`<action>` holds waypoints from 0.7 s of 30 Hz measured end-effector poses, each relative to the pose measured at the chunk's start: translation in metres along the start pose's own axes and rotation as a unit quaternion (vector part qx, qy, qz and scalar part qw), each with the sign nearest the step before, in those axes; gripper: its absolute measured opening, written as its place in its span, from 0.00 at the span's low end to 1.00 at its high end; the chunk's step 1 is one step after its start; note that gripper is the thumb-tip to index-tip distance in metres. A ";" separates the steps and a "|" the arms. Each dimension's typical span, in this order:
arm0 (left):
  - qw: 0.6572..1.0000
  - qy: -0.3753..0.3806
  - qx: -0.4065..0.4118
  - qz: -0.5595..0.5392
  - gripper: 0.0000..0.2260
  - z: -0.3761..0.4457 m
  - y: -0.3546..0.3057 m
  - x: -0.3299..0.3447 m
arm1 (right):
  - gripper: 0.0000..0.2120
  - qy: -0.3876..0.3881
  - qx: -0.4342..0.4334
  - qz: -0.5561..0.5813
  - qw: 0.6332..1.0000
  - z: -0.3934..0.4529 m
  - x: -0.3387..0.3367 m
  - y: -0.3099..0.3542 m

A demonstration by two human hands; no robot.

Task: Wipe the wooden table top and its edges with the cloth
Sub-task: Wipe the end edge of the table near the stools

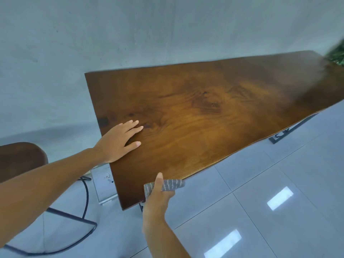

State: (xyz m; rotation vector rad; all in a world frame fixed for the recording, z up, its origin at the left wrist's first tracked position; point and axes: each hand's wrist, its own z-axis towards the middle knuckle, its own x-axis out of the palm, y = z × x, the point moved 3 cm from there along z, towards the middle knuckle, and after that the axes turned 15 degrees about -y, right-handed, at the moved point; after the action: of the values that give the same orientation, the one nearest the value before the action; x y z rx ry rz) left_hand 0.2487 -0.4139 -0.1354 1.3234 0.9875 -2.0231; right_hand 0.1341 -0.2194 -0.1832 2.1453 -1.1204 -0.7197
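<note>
A dark wooden table top point(204, 112) with strong grain fills the middle of the view and runs away to the upper right. My left hand point(119, 140) lies flat on its near left part, fingers straight. My right hand point(158, 196) grips a grey striped cloth point(172, 184) against the table's near long edge, close to the near corner. The thumb lies on top of the wood, and the fingers curl under the edge, partly hidden by the cloth.
A brown stool point(20, 161) with a black metal frame stands to the left of the table. A black metal table leg point(290, 131) shows under the far side. Green leaves point(337, 53) sit at the far right end. Glossy grey floor tiles point(260, 202) lie on the right.
</note>
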 end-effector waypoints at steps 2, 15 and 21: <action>1.000 -0.010 0.017 0.020 0.32 -0.002 0.003 0.006 | 0.26 -0.017 -0.023 -0.013 1.000 -0.005 -0.001 0.001; 0.998 -0.037 0.034 0.039 0.28 -0.003 0.006 0.006 | 0.34 -0.108 -0.052 0.021 0.993 0.088 -0.040 0.109; 0.998 -0.043 0.036 0.037 0.28 -0.002 0.007 0.010 | 0.27 -0.137 -0.021 0.025 0.990 0.025 -0.014 0.062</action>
State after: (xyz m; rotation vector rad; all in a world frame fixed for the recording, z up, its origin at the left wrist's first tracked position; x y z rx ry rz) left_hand 0.2511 -0.4170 -0.1471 1.2799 0.8226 -2.0578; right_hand 0.0782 -0.2424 -0.1527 2.0176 -1.2804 -1.0303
